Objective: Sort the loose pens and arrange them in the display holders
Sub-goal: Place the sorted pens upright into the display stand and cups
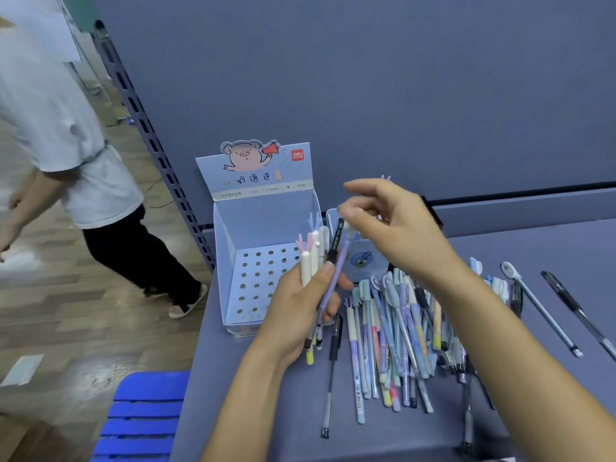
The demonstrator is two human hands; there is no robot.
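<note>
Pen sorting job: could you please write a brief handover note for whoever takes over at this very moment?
Left hand grips a bundle of pens, upright.
Right hand is at the top of its lilac pen; blurred, grip unclear.
Pig holder: no pens in its visible holes.
Small holder behind the hands: contents hidden.
Loose pile lies on the table.
Done: a few pens gathered. Left: sort the pile, fill the holders.

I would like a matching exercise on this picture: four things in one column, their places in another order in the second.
1 pig display box
2 pen bundle
3 loose pen pile
4 blue stool

a gripped by the left hand
b on the floor
c lying on the table
d standing at the table's left edge

Pairs: 1-d, 2-a, 3-c, 4-b
</note>
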